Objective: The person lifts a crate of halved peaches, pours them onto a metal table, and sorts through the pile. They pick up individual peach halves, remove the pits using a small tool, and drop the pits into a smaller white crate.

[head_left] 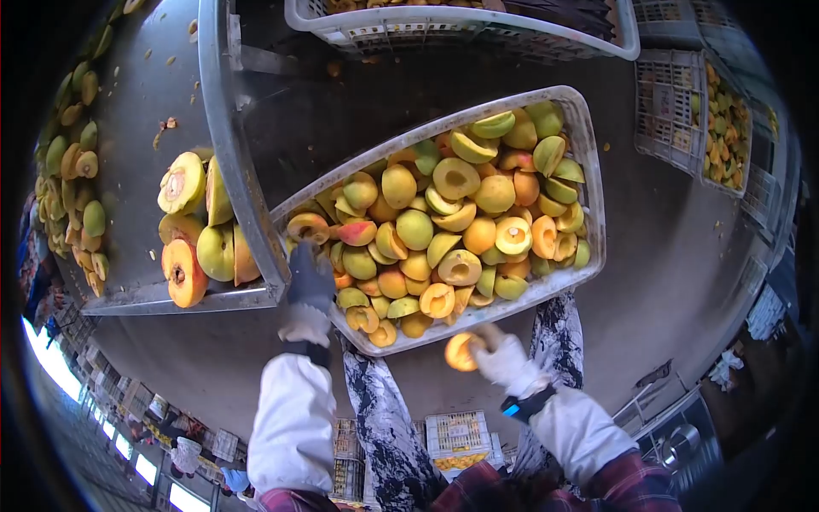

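Observation:
A white crate [589, 171] full of halved yellow, green and orange fruit stands in the middle. My left hand [309, 282], in a dark glove, is at the crate's left edge, beside the corner of the metal table; its fingertips are near a fruit half [308, 228], and what they hold, if anything, I cannot make out. My right hand [503, 357], in a pale glove, is just outside the crate's near rim. It grips an orange fruit half [461, 352], cut face showing.
On the metal table [162, 94] at the left lie fruit halves [183, 264] near its corner and a long row at its far side. Another crate [478, 34] stands beyond, and more crates [674, 111] are at the right. Small figures of people appear at lower left.

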Available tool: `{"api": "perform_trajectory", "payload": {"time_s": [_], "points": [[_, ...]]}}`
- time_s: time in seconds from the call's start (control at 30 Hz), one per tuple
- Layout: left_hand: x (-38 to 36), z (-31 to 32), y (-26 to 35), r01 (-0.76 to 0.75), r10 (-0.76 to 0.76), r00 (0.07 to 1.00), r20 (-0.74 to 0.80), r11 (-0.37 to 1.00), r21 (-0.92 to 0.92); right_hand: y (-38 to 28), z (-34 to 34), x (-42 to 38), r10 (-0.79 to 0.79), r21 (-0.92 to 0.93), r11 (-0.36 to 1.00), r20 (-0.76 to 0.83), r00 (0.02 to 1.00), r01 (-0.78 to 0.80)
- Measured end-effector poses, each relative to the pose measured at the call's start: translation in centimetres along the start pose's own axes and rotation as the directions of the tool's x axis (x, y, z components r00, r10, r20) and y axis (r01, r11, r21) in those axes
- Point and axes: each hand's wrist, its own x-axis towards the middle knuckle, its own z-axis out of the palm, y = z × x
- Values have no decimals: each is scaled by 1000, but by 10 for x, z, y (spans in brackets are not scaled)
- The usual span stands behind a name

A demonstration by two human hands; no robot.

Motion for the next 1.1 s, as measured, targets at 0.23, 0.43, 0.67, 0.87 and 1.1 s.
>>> {"api": "perform_trajectory", "payload": {"time_s": [0.23, 0.43, 0.67, 0.87, 1.1], "points": [[-145, -20, 49, 644, -619, 763, 188, 754, -131, -21, 86, 5, 213, -120, 971, 42, 976, -207], [-182, -17, 83, 808, -701, 588, 405, 482, -338, -23, 115, 36, 77, -318, 944, -46, 996, -88], [-126, 7, 81, 680, -556, 711, 431, 698, -222, -32, 126, 53, 170, -517, 848, 54, 984, -118], [-103, 29, 78, 395, -298, 772, 562, 917, -56, -43, 78, 32, 89, -441, 896, 51, 995, -58], [-88, 46, 79, 350, -305, 774, 554, 936, 27, -70, 28, 62, -18, -559, 827, 79, 997, 59]]}}
